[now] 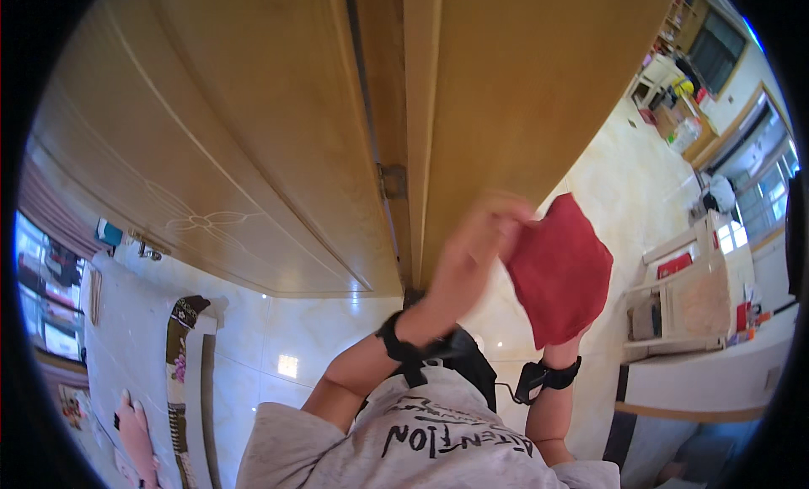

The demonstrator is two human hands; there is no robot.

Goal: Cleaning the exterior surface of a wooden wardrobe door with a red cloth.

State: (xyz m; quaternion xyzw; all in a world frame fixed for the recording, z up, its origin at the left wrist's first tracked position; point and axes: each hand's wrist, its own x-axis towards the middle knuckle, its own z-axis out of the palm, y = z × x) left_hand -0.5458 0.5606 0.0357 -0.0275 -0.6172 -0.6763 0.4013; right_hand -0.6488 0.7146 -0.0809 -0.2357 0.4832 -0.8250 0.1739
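Note:
A plain red cloth hangs spread out in front of me, to the right of a wooden door's edge. My left hand is at the upper left edge of the cloth, its fingers bent together on it and a little smeared by motion. Behind the cloth's lower end comes my right hand; only its heel and wrist show, and the cloth covers its fingers. Black straps circle both wrists. The wooden door stands beside the cloth, and a metal hinge shows in the gap to its left.
A carved wooden door panel fills the upper left. Glossy tiles cover the floor. At the right are a pale chair and a white-topped table. A bed lies at the left, with another person's limb on it.

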